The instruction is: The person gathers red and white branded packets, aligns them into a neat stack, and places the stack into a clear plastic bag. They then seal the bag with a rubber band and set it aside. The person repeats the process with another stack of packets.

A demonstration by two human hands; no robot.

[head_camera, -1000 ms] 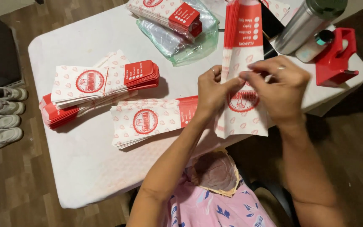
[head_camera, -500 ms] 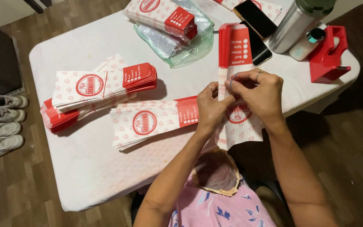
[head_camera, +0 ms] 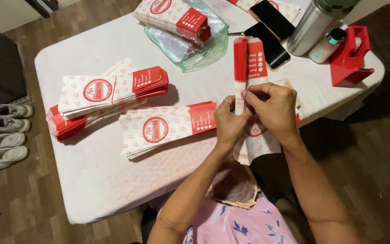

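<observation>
In the head view, right of centre, the left hand [head_camera: 229, 121] and the right hand [head_camera: 271, 110] are both closed on an upright bundle of red-and-white paper bags [head_camera: 248, 63], pinching it at mid-height above the near edge of the white table [head_camera: 91, 180]. Left of the hands lies a flat stack of bags [head_camera: 163, 129]; further left, a banded pile [head_camera: 109, 88]. A red tape dispenser [head_camera: 349, 56] sits upper right.
</observation>
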